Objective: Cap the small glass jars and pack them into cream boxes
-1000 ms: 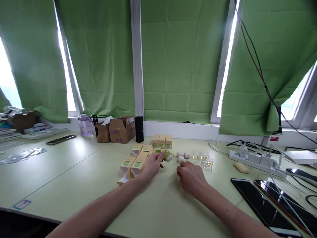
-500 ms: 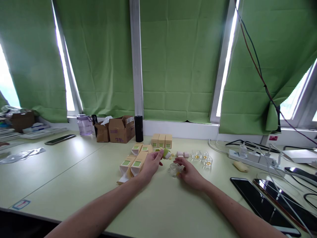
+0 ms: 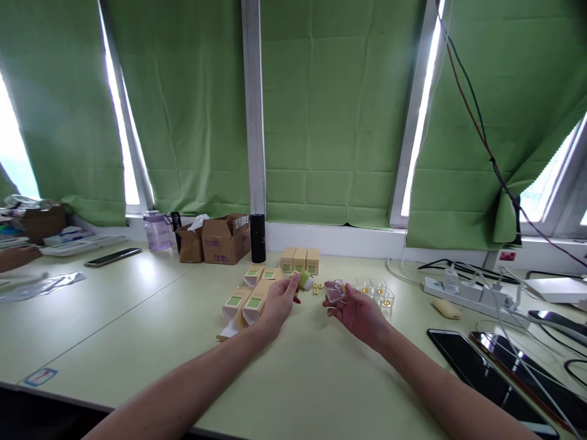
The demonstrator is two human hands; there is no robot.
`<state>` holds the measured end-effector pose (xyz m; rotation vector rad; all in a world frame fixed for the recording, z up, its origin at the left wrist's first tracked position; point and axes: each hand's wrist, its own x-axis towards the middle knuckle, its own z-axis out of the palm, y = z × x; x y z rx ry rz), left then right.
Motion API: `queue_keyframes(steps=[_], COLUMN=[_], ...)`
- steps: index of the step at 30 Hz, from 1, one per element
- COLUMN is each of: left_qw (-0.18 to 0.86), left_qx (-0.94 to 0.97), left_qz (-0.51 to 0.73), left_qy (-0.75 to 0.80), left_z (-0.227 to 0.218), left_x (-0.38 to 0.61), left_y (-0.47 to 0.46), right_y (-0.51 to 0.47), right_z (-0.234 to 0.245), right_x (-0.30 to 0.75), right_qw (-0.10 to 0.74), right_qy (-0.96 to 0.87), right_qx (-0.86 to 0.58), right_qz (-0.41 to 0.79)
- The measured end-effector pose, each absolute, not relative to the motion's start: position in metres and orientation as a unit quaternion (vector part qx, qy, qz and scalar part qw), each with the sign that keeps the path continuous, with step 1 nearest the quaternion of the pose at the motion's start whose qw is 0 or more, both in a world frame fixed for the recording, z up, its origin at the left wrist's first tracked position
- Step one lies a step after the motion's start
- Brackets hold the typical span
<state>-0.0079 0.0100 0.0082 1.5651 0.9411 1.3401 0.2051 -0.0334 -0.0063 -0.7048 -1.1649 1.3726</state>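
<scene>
Starting at the far left of the worktop [image 3: 151, 330], another person's hand [image 3: 21, 258] reaches in at between nine and ten o'clock from the left hand [image 3: 279, 300], with a flat clear bag [image 3: 46, 286] just below it. At ten o'clock sit a phone [image 3: 112, 257], a purple bottle [image 3: 158, 231] and a brown cardboard box [image 3: 224, 241]. Open cartons [image 3: 254, 304] with green labels lie close at nine o'clock. The left hand pinches a green-and-white piece [image 3: 306, 281] between thumb and fingers, over the middle of the worktop; three upright cartons [image 3: 300, 261] stand beyond at one o'clock, and small yellow bits [image 3: 316, 289] lie at three. Next comes the right hand [image 3: 360, 315], palm turned up, its fingers and thumb closed around a tilted clear container [image 3: 336, 291]. More clear containers [image 3: 378, 287] stand near it at one o'clock, and a power strip [image 3: 477, 299] lies well off at three.

The step in hand looks like holding and handling both pieces at once. The next move seems to call for a light, steady grip and care around the loose bits between the hands.
</scene>
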Motion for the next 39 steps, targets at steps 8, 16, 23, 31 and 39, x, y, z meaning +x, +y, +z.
queue_keyframes(steps=[8, 16, 23, 31, 39], left_qw=[0.431, 0.424, 0.418, 0.403, 0.363], left_qx=[0.62, 0.623, 0.631, 0.638, 0.665], left_qz=[0.539, 0.537, 0.536, 0.536, 0.529], left_qy=[0.373, 0.379, 0.373, 0.378, 0.383], left_z=[0.01, 0.01, 0.012, 0.011, 0.012], left_x=[-0.007, -0.007, -0.006, -0.007, -0.006], left_y=[0.008, 0.006, 0.006, 0.005, 0.004], right_y=[-0.041, -0.047, -0.046, -0.046, -0.044], right_z=[0.001, 0.002, -0.006, -0.01, -0.018], right_x=[0.202, 0.197, 0.192, 0.189, 0.19], right_qw=[0.566, 0.591, 0.604, 0.578, 0.571], right_qy=[-0.461, -0.494, -0.571, -0.608, -0.568], right_qx=[-0.265, -0.263, -0.357, -0.369, -0.299], right_qz=[0.63, 0.581, 0.427, 0.399, 0.513])
